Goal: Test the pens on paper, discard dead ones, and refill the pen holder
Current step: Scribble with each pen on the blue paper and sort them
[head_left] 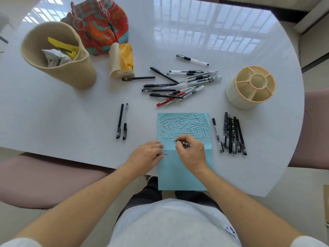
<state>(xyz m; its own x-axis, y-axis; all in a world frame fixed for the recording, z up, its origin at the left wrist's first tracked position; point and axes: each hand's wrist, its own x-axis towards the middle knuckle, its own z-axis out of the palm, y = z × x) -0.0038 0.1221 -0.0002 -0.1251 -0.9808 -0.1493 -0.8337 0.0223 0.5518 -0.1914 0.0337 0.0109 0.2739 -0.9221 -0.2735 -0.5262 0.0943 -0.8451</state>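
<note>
A light blue paper (185, 125) covered in black and red test strokes lies at the table's near edge. My right hand (192, 150) grips a black-and-white patterned pen (185, 143), its tip on the paper. My left hand (147, 155) rests on the paper's left edge and holds a small clear pen cap (164, 154). A heap of several pens (179, 84) lies behind the paper. A row of several pens (231, 134) lies right of the paper. Two black pens (122, 121) lie to the left. The cream divided pen holder (252, 86) stands empty at right.
A beige woven basket (58, 54) holding crumpled paper and yellow scraps stands at far left. Behind it sits an orange and teal bag (101, 25), with a yellow tissue pack (122, 59) beside it. One pen (192, 60) lies apart at the back. Pink chairs flank the table.
</note>
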